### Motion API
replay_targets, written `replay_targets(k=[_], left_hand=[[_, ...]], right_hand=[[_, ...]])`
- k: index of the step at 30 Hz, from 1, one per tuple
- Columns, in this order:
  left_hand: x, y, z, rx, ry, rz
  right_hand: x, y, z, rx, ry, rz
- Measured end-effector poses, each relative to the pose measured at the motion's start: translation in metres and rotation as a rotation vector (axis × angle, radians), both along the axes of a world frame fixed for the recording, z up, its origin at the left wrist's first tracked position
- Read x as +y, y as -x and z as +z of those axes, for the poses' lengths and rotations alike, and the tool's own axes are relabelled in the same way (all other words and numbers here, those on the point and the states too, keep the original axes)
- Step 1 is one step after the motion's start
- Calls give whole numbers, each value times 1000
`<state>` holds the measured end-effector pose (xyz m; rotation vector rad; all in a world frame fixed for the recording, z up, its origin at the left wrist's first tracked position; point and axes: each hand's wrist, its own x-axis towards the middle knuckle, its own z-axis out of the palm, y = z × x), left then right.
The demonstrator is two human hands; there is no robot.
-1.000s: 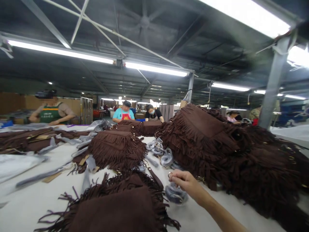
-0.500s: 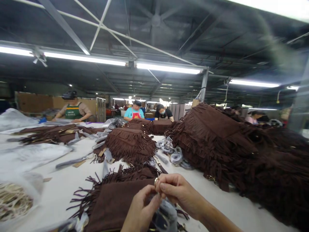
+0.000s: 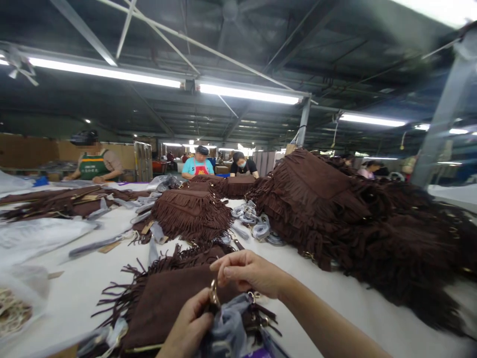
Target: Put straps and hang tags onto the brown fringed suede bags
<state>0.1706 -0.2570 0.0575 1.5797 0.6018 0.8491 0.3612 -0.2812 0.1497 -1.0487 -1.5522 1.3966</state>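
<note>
Pinching, the left hand is above the near fringed bag, beside a plastic-wrapped bundle, clamped on a small gold-coloured ring; the right hand curls just beside, contact unclear; holding the ring steady, clear of the bundle, should help.
</note>
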Motion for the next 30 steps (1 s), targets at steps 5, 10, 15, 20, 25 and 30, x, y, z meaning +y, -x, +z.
replay_targets(k=[5, 10, 15, 20, 25, 30], left_hand=[[-3, 30, -12, 157, -82, -326], [-13, 1, 29, 555, -305, -28], [-20, -70, 35, 941, -678, 55], [-11, -89, 12, 1057, -695, 47], [-6, -70, 7, 900, -613, 240], [-9, -57, 1, 785, -704, 305]], right_hand=[[-17, -47, -29, -384, 98, -87], [-42, -67, -76, -318, 234, -204], [-53, -66, -100, -266, 267, -295], [-58, -65, -109, -218, 218, -365], [-56, -48, -107, -175, 126, -446], [-46, -26, -100, -104, 55, -469]])
